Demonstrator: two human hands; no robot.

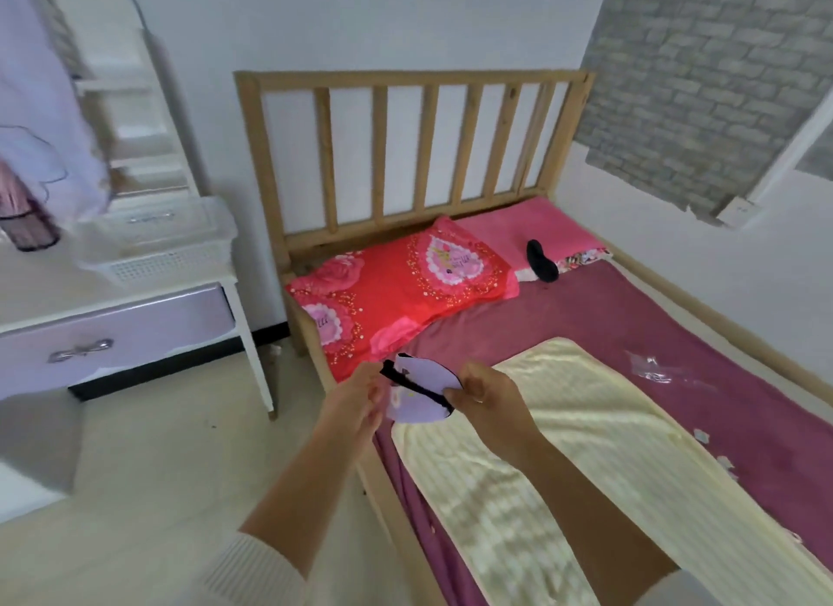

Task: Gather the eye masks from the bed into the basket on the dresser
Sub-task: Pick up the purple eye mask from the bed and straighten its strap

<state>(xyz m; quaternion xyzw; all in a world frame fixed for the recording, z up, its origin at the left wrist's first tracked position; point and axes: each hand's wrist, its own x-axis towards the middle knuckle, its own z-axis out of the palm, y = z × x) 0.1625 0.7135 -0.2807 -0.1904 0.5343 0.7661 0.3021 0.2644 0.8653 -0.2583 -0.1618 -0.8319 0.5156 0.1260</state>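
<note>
A lilac eye mask (421, 391) with a black strap is held in the air between both hands, above the left edge of the bed (743, 335), just beyond the near end of the red pillow (396, 289). The left hand (356, 395) is closed on the mask's left end, its grip pinched on the strap there; the right hand (489, 395) is closed on the mask's right end, thumb folded over the fabric. Both forearms are extended from the bottom of the view, with pale ribbed sleeves pushed back.

A second, black eye mask (541, 260) is seen lying at the head of the bed, on the pink pillow (500, 231) near the right corner below the wooden headboard (414, 145). A yellow blanket (563, 470) is spread over the purple sheet in the middle of the bed.

A white plastic basket (167, 249) is placed on the right end of the dresser (117, 321), well apart from the hands and beside the headboard. What it contains cannot be told, as that part is blurred.
</note>
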